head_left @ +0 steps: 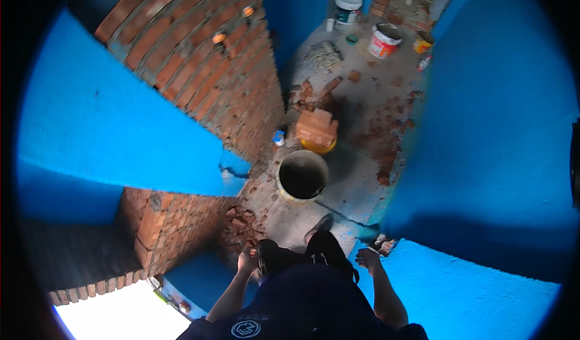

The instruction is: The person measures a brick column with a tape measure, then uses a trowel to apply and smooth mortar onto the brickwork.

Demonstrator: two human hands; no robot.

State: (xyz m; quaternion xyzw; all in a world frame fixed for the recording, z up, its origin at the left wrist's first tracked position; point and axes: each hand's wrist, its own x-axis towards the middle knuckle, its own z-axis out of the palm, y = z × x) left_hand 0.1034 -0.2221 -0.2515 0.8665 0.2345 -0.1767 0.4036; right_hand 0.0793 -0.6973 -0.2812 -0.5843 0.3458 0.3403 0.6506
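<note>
The head view looks down a narrow blue-walled passage: my left hand and right hand hang at my thighs, fingers loosely curled and holding nothing. Nearest ahead of my shoe, the empty dark bucket stands on the gritty floor. Just beyond the bucket sits a stack of bricks. I judge the bucket stiff and light; grip its rim.

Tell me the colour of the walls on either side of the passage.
Bright blue walls, seen in the head view; the curved wall on the left is bare red brick.
</note>
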